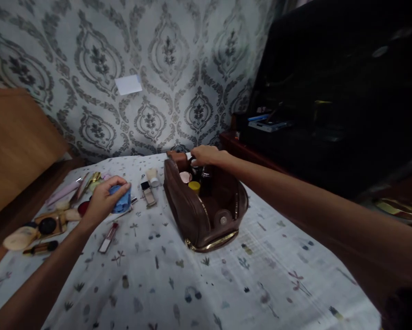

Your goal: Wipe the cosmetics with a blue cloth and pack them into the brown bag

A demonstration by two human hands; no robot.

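An unzipped brown toiletry bag (187,206) stands on the patterned cloth, its mouth gaping. Inside it show a yellow-lidded jar (194,186), a pale round item (185,177) and darker things I cannot make out. My right hand (206,155) is at the bag's far rim, fingers curled down; what they grip is hidden. On the left, my left hand (106,195) is closed on a small blue packet (122,200) low over the cloth. Close by lie a lip gloss tube (108,238), a foundation bottle (148,193) and a cream tube (152,177).
Several cosmetics, among them a square black-and-gold compact (48,225), a beige sponge-like piece (20,238) and a lilac tube (63,191), lie at the left. A wooden panel (23,133) borders that side. Patterned wallpaper rises behind; a dark cabinet (312,114) stands right.
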